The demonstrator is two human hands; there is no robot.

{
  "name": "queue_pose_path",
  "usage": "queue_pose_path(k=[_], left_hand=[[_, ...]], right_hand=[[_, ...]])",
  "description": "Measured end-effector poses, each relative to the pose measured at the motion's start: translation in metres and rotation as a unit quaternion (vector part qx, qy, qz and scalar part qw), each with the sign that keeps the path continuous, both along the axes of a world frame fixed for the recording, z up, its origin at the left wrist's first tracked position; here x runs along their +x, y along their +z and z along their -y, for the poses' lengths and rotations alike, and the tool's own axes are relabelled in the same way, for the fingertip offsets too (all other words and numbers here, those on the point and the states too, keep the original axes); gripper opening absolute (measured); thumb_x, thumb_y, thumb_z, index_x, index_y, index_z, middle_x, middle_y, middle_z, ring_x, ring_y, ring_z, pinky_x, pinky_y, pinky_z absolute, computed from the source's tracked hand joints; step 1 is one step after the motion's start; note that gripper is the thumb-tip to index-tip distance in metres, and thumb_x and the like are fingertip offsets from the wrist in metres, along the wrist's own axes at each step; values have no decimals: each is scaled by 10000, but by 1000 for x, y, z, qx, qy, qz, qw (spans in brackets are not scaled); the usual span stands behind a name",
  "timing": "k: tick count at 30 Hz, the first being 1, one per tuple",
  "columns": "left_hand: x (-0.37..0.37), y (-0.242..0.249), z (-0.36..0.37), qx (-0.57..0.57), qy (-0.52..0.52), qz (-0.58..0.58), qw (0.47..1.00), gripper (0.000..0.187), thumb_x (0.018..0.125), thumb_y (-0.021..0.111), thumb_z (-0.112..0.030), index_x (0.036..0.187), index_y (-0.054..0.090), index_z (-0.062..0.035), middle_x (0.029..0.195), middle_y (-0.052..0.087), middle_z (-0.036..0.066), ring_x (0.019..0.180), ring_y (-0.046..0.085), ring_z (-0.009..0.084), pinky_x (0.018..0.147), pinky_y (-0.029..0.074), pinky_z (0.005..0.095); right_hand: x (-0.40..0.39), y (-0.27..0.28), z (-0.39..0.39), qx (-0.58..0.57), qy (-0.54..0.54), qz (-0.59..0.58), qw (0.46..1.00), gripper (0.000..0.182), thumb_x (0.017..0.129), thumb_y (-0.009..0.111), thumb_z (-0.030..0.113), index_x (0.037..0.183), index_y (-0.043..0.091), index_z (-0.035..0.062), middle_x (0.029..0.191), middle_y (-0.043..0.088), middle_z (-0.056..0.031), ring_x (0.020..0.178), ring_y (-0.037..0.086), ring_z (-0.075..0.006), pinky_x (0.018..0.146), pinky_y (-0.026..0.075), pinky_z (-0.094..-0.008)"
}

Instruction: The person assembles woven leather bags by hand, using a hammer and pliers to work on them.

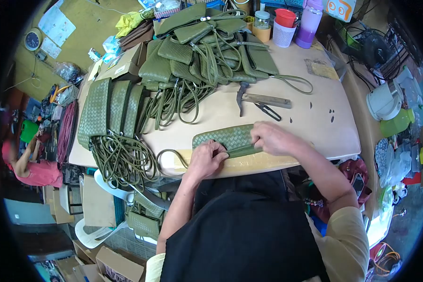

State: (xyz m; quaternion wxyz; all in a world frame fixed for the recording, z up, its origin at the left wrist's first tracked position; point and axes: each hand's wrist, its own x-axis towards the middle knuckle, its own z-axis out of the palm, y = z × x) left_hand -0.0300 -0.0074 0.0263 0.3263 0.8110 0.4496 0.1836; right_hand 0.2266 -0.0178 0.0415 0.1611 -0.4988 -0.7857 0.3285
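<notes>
A green woven wristlet pouch point(230, 136) lies flat at the front edge of the table, its long near edge toward me. My left hand point(206, 157) pinches that near edge close to its left end, thumb and fingers pressed together. Over the pouch's right end, my right hand point(273, 138) is closed in a fist-like grip; what its fingers hold is hidden. A green strap loop point(174, 154) curves out to the left of my left hand. Beyond the pouch lie a hammer point(263, 99) with a wooden handle and a small black tool point(269, 112).
A large heap of green woven pouches point(192, 56) with straps covers the table's far side. More stacked pouches point(96, 108) stand left, straps tangled point(124, 160). Small dark bits point(332, 115) lie right. A purple bottle point(309, 26) stands behind; another person point(35, 169) is far left.
</notes>
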Motion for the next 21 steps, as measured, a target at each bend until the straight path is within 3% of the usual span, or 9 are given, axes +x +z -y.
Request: queue_pose_path(k=[3,4,8,11,13,15,16,19,21], left_hand=[[3,-1,-6,-35,11,0,999,168,766,722,-162,820,679,-10,794,642,149,764,625,325,708,485,395],[4,0,-7,-39,14,-10,999,174,767,723,-165,828,681,-8,800,645,153,768,626,327,713,485,396],[5,-1,-8,-26,6,-44,999,185,768,723,-173,836,685,-5,817,650,164,783,631,333,725,484,403],[4,1,-8,-45,4,-33,998,193,768,724,-182,835,685,-5,821,652,166,789,634,337,728,485,407],[4,-2,-7,-43,6,-29,999,196,769,725,-186,835,684,-5,819,651,167,788,634,339,726,484,409],[6,-2,-9,-40,9,-23,999,200,771,725,-189,835,683,-5,816,650,167,787,634,341,725,483,410],[7,1,-9,-59,16,-37,997,199,771,726,-190,835,683,-6,813,649,169,783,634,343,722,482,412],[6,0,-9,-67,12,-49,996,202,774,725,-195,841,683,-9,811,647,174,775,633,346,715,482,416],[4,-2,-10,-54,4,-46,997,205,776,724,-199,847,684,-11,812,646,178,772,633,348,712,482,418]], right_hand=[[-4,33,-8,22,-24,106,994,96,722,680,-20,780,606,1,850,584,-146,882,586,-331,760,464,-416],[-12,38,-11,6,-1,-7,1000,102,714,689,-21,765,602,-4,834,591,-143,852,597,-321,744,470,-401],[-41,-16,-18,-43,68,-115,990,108,707,679,-54,751,588,-16,812,607,-154,792,613,-311,723,481,-379],[-24,-8,-22,-71,57,-74,993,114,706,678,-60,740,575,-24,806,601,-164,761,606,-324,702,480,-386],[-19,2,-24,-63,55,3,997,89,706,602,-84,722,561,-7,797,602,-164,820,631,-268,706,488,-375],[-18,15,-24,52,32,80,995,78,709,609,-57,729,566,6,818,600,-147,825,624,-288,726,480,-398],[-28,9,-23,38,66,-41,996,85,698,615,-52,726,564,10,821,594,-141,826,608,-319,737,471,-413],[-45,-8,-18,-47,64,-33,996,94,703,630,-46,728,561,13,826,592,-141,846,593,-327,743,469,-413],[-22,-6,-27,-31,88,-42,995,90,724,653,-39,771,583,-6,816,570,-162,806,590,-328,729,469,-414]])
